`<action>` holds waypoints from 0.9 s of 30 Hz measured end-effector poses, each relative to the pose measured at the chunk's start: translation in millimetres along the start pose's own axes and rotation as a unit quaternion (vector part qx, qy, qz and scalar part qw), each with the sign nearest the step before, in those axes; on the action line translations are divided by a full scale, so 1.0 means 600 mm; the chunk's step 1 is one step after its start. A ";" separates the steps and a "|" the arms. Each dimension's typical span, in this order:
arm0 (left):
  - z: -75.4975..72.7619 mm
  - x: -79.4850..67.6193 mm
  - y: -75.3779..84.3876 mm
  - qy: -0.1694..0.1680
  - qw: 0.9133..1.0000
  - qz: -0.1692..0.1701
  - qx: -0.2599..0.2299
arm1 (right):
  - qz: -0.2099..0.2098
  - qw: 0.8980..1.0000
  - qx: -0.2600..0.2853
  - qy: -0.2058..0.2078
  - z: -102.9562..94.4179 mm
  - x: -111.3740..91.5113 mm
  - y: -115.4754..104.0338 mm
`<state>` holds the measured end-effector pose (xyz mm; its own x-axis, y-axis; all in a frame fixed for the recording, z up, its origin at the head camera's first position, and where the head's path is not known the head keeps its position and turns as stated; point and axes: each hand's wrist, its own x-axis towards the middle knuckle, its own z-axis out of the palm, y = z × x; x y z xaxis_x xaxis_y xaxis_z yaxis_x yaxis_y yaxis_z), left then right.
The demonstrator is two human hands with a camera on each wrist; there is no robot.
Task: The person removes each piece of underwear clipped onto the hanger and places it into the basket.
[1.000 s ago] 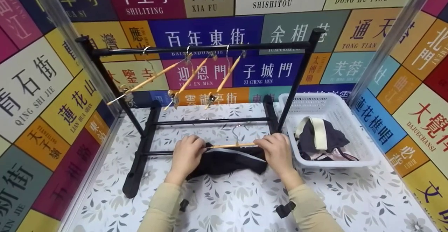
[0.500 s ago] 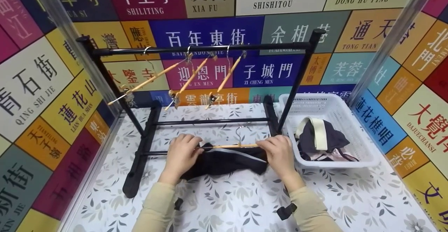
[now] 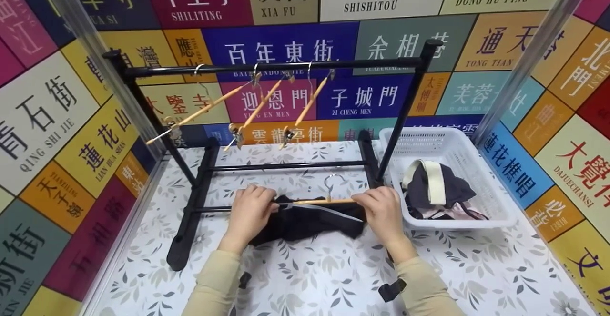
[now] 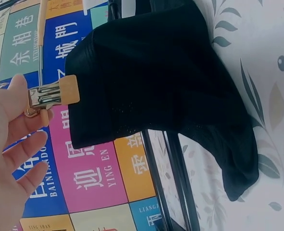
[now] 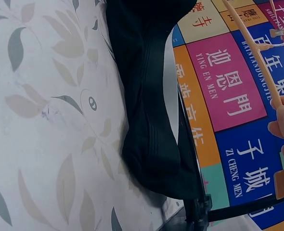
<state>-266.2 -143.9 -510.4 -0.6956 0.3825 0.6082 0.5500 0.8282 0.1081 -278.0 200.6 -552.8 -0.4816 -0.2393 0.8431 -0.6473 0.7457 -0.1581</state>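
Note:
A clip hanger [image 3: 333, 200] with a wooden bar and a metal hook is held over a black garment [image 3: 305, 223] by both hands. My left hand [image 3: 250, 218] is at the hanger's left end. In the left wrist view its thumb and index finger pinch a metal clip [image 4: 50, 95], whose tan pad lies on the garment's edge [image 4: 84, 96]; the other fingers are spread. My right hand [image 3: 381, 208] pinches the bar's right end. In the right wrist view, a tan clip pad [image 5: 282, 184] shows beside it, apart from the cloth.
A black rack [image 3: 286, 64] stands behind, with 3 bare clip hangers [image 3: 262, 101] on its rail. A white basket [image 3: 495, 197] on the right holds dark and pink garments with a cream band [image 3: 436, 182]. Printed walls enclose the leaf-patterned table [image 3: 324, 278].
My left hand has moved a little left. The hanger and its hook have shifted slightly right and toward me, along with my right hand. The garment has barely moved.

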 end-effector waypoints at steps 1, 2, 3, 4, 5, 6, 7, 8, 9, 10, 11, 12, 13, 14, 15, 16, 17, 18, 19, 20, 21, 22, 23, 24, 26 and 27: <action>0.002 0.001 0.001 0.006 1.000 0.001 0.002 | 0.002 1.000 0.000 -0.002 0.000 -0.001 0.001; 0.004 0.001 0.002 0.013 1.000 0.001 0.005 | 0.002 1.000 0.000 -0.002 0.000 -0.001 0.001; 0.006 0.002 0.002 0.019 1.000 0.000 0.006 | 0.003 1.000 -0.001 -0.003 -0.001 -0.001 0.002; 0.008 0.003 0.003 0.027 1.000 -0.001 0.007 | 0.004 1.000 -0.001 -0.003 -0.001 -0.001 0.002; 0.009 0.003 0.004 0.033 0.999 -0.002 0.008 | 0.005 1.000 -0.001 -0.002 -0.001 -0.001 0.002; 0.011 0.004 0.005 0.040 0.999 -0.003 0.008 | 0.006 1.000 -0.001 -0.003 -0.001 0.000 0.003; 0.012 0.005 0.005 0.045 0.999 -0.004 0.009 | 0.008 1.000 -0.002 -0.003 -0.002 0.001 0.003; 0.013 0.006 0.006 0.050 0.999 -0.004 0.009 | 0.012 1.000 -0.003 -0.004 -0.002 0.001 0.003; 0.014 0.006 0.007 0.054 0.998 -0.003 0.009 | 0.015 1.000 -0.003 -0.005 -0.002 0.002 0.003; 0.015 0.007 0.008 0.059 0.998 -0.001 0.009 | 0.019 1.000 -0.004 -0.005 -0.003 0.003 0.003; 0.016 0.008 0.008 0.063 0.998 0.000 0.010 | 0.023 1.000 -0.005 -0.007 -0.003 0.003 0.003; 0.017 0.009 0.008 0.067 0.998 0.002 0.011 | 0.026 1.000 -0.006 -0.009 -0.003 0.003 0.004; 0.018 0.010 0.008 0.071 0.997 0.003 0.013 | 0.027 1.000 -0.007 -0.009 -0.003 0.004 0.004; 0.018 0.011 0.008 0.074 0.997 0.004 0.014 | 0.027 1.000 -0.008 -0.010 -0.003 0.004 0.004; 0.019 0.012 0.007 0.078 0.997 0.006 0.015 | 0.026 1.000 -0.010 -0.010 -0.003 0.004 0.005; 0.020 0.013 0.007 0.082 0.997 0.007 0.015 | 0.024 1.000 -0.011 -0.009 -0.002 0.004 0.006; 0.020 0.014 0.006 0.085 0.996 0.007 0.015 | 0.022 1.000 -0.012 -0.009 -0.002 0.005 0.007; 0.021 0.015 0.005 0.089 0.996 0.009 0.014 | 0.019 1.000 -0.013 -0.007 -0.001 0.005 0.008; 0.021 0.016 0.005 0.092 0.996 0.009 0.013 | 0.016 1.000 -0.013 -0.005 -0.001 0.006 0.009; 0.021 0.017 0.004 0.096 0.995 0.011 0.011 | 0.015 1.000 -0.013 -0.004 0.000 0.006 0.009; 0.021 0.017 0.004 0.100 0.995 0.014 0.008 | 0.014 1.000 -0.012 -0.004 0.000 0.007 0.009; 0.021 0.018 0.003 0.103 0.995 0.016 0.006 | 0.016 1.000 -0.010 -0.005 0.000 0.007 0.010; 0.021 0.019 0.003 0.102 0.995 0.015 0.005 | 0.018 1.000 -0.009 -0.004 0.000 0.008 0.009; 0.020 0.019 0.003 0.104 0.994 0.016 0.004 | 0.020 1.000 -0.008 -0.007 -0.001 0.009 0.009; 0.019 0.021 0.002 0.105 0.994 0.017 0.003 | 0.026 1.000 -0.008 -0.012 -0.001 0.010 0.008; 0.019 0.021 0.001 0.105 0.994 0.018 0.004 | 0.029 0.999 -0.008 -0.015 -0.002 0.010 0.008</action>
<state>-279.9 -133.7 -511.4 -0.5635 0.3187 0.7621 0.5683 0.8192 0.0776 -283.2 203.3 -547.9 -0.5346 -0.2139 0.8176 -0.6085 0.7688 -0.1968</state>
